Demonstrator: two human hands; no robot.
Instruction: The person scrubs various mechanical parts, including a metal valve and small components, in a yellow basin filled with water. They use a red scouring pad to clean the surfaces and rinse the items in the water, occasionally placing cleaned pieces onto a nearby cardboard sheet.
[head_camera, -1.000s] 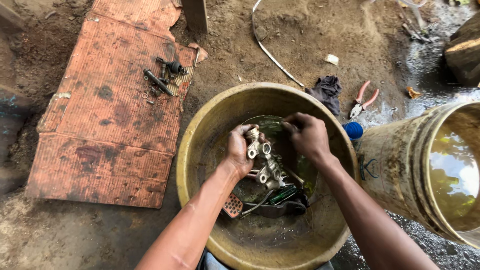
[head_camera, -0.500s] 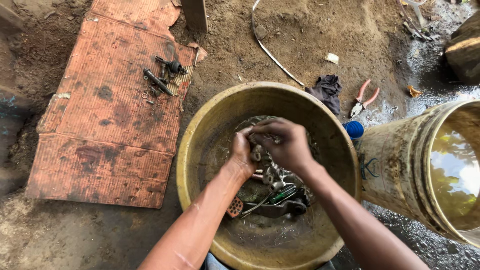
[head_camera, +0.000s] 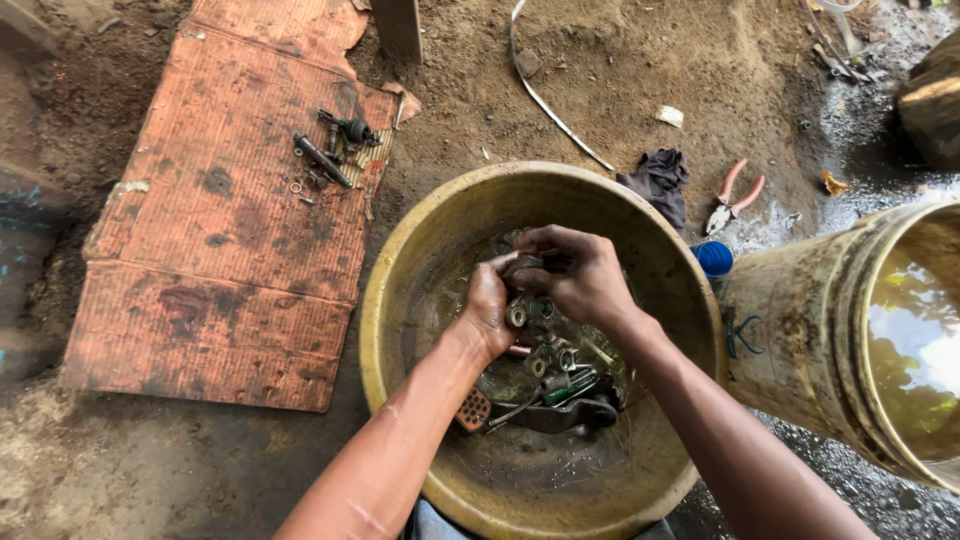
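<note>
Both hands, left hand (head_camera: 490, 300) and right hand (head_camera: 580, 275), close together on a small metal part (head_camera: 525, 265) above the yellow basin (head_camera: 400, 300); best kept low over the liquid, fingers firm.

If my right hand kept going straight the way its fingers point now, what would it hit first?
The right hand points left across the basin, so it would first meet the left hand, whose fingertips already seem to touch it over the small metal part between them; depth is hard to judge.
</note>
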